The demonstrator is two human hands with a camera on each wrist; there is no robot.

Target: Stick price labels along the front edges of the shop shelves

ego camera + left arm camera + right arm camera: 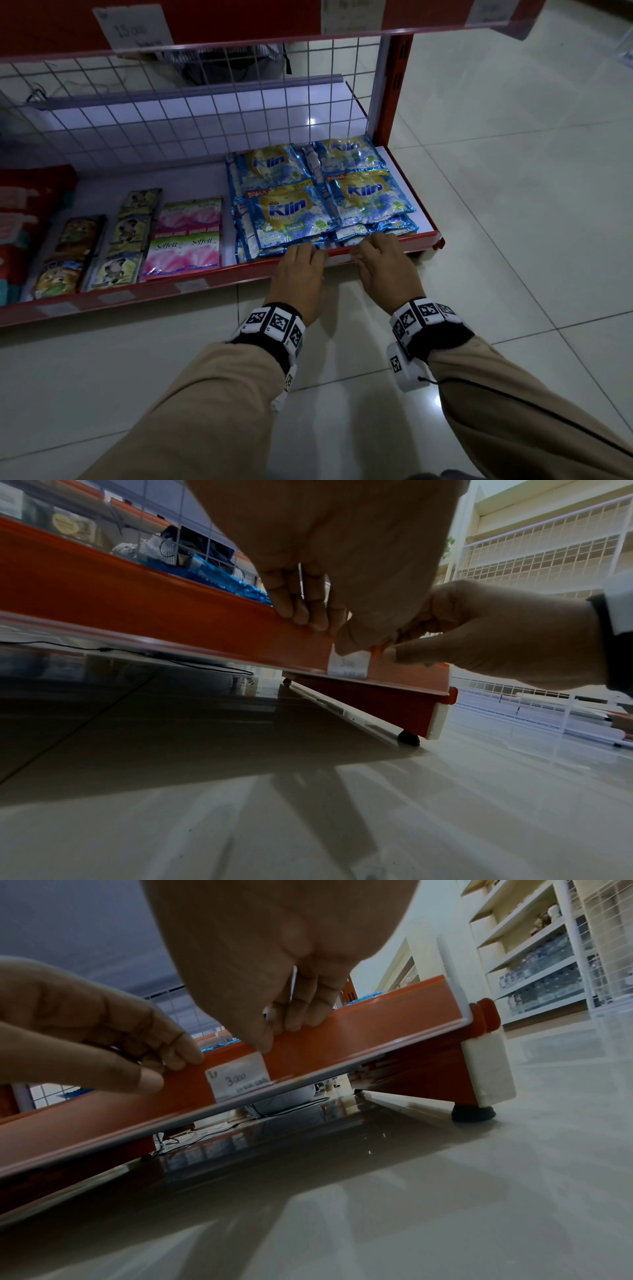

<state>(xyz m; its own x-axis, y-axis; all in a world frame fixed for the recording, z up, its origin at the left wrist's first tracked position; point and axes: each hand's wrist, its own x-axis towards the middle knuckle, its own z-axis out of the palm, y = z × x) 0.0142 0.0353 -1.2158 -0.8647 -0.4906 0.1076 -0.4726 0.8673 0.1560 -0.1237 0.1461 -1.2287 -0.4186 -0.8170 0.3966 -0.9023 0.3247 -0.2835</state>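
A small white price label (240, 1079) marked 3.000 lies on the red front edge (137, 291) of the lowest shelf, below the blue packets. My right hand (284, 1034) curls its fingers over the rim, and its thumb presses the label's upper right corner. My left hand (171, 1066) grips the same edge just left of the label, fingers on top and thumb on the front. From the head view the label (337, 261) shows as a pale patch between the left hand (305, 253) and the right hand (370, 246). In the left wrist view my thumb covers the top of the label (349, 665).
Blue Klin packets (294, 209) lie behind the hands, pink Soffell packets (186, 240) to their left. A wire mesh (171, 113) backs the shelf, under an upper shelf with a paper label (133, 27). Tiled floor (513, 171) lies right; cables (192, 1137) run under the shelf.
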